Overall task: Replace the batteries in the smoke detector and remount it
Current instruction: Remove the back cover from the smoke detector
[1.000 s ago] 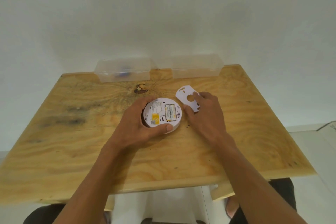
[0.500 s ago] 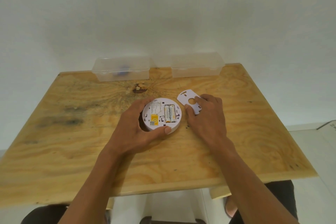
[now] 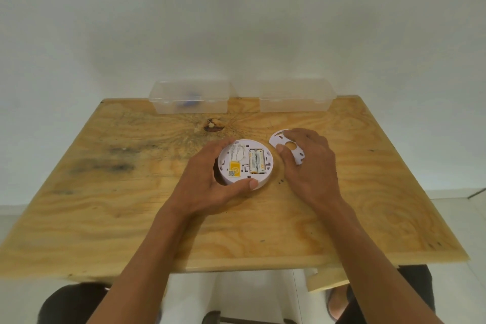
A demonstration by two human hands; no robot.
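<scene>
The smoke detector (image 3: 246,163) lies back-up on the wooden table (image 3: 131,205), cupped by the left hand (image 3: 210,181); two batteries (image 3: 256,161) sit inside, long axis pointing away from the person. Just right of it, the right hand (image 3: 311,166) pinches the mounting plate (image 3: 286,147). Behind stand two clear boxes: the left box (image 3: 190,100) holds something blue and blurred, and the right box (image 3: 297,98) shows nothing I can make out.

Both hands (image 3: 210,179) (image 3: 310,166) forward, fingers curled, gripping.

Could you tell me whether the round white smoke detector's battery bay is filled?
Filled: two batteries lie side by side in the round white smoke detector.
</scene>
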